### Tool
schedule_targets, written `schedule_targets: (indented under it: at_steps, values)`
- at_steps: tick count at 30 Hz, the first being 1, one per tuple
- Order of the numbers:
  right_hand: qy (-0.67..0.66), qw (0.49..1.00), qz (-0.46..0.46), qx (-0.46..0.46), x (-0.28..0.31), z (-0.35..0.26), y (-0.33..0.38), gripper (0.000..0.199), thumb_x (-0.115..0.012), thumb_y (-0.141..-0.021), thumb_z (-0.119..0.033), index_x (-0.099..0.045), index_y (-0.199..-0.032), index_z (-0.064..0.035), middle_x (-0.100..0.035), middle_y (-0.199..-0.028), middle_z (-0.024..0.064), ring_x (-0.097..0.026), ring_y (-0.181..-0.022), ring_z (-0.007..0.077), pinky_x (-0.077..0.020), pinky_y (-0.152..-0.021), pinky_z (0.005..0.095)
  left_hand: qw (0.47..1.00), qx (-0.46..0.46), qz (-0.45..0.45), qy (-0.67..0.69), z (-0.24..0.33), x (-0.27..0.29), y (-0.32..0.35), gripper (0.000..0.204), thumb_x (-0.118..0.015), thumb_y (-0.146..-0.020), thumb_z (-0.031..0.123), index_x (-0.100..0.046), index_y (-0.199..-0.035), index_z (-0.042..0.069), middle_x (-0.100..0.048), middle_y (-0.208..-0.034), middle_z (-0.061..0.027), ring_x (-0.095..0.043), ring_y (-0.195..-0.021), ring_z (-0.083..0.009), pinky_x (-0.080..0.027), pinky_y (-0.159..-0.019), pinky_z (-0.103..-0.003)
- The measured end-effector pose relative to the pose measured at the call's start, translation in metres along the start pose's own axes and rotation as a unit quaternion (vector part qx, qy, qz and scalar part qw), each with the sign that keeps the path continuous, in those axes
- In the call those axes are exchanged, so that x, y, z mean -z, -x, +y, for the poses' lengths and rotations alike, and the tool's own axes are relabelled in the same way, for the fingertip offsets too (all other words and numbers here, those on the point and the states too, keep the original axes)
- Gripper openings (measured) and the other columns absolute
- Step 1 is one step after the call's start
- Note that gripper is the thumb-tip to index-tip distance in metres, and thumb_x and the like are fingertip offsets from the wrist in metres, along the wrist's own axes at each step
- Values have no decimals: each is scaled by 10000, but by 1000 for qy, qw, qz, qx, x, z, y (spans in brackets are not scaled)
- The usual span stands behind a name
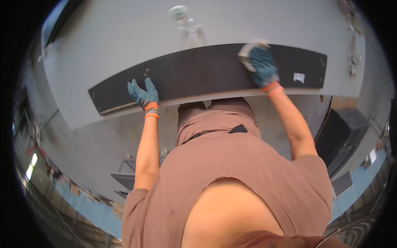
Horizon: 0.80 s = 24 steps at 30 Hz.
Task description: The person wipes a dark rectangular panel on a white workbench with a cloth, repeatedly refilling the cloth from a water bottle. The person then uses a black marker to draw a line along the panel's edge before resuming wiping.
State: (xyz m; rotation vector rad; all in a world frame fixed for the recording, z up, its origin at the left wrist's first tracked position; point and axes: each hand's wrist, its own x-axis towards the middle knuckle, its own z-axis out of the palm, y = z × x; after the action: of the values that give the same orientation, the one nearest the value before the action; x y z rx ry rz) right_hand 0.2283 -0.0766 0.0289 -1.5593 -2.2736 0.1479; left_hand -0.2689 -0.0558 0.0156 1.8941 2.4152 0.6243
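1. The fingers (pixel 145 84) of the left hand (pixel 143 96), in a teal glove with an orange cuff, are spreading open and lying flat on the near edge of a long dark panel (pixel 198 72); they are gripping nothing.
2. The right hand (pixel 262 68), gloved alike, is curling its fingers over a pale block-shaped pad (pixel 249 53), somewhat blurred, and is pressing it onto the panel's top face toward the right end.
3. The panel is lying flat across a grey worktable (pixel 120 37), running left to right, its light-coloured front edge facing the person. Small pale specks are showing on its surface above the left hand.
4. A small white rectangular label (pixel 299 77) is sitting on the panel near its right end, just beside the right wrist; its print is too small to tell.
5. A clear plastic bottle with a pale cap (pixel 185 20) is resting on the table beyond the panel, well apart from both hands.
6. Small pale scraps (pixel 353 53) are lying along the table's far right edge, too blurred to identify.
7. The person's brown shirt (pixel 231 165) is filling the lower centre, with bare forearms reaching up toward the panel.
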Motion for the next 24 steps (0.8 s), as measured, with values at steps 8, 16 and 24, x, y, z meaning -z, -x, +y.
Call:
schedule_targets:
  at_steps: [8,16,24]
  values:
    - [-5,994,-61,95,-18,-39,-37,533,-664,-901,-95,-608,-1431,-80,-561,-1527,109,-491,-1455,318,-375,-1213,508,985,72,-64,-140,-125,43,30,761,-672,-950,512,-537,-1462,-35,-470,-1545,-295,-424,-1448,-481,-375,-1186,-534]
    - [-22,955,-122,268,-127,-214,-185,568,-496,-962,-128,-514,-1529,-120,-475,-1604,102,-413,-1511,302,-236,-1300,492,995,14,31,-90,-113,39,30,688,-676,-963,445,-564,-1403,-72,-499,-1486,-347,-483,-1373,-548,-414,-1142,-573]
    - [-107,920,-126,355,-219,-418,-309,570,-494,-978,-173,-479,-1546,-137,-467,-1610,96,-396,-1520,276,-221,-1307,468,997,50,-17,-56,-117,61,18,703,-731,-907,455,-584,-1403,-21,-499,-1513,-295,-420,-1437,-510,-333,-1183,-609]
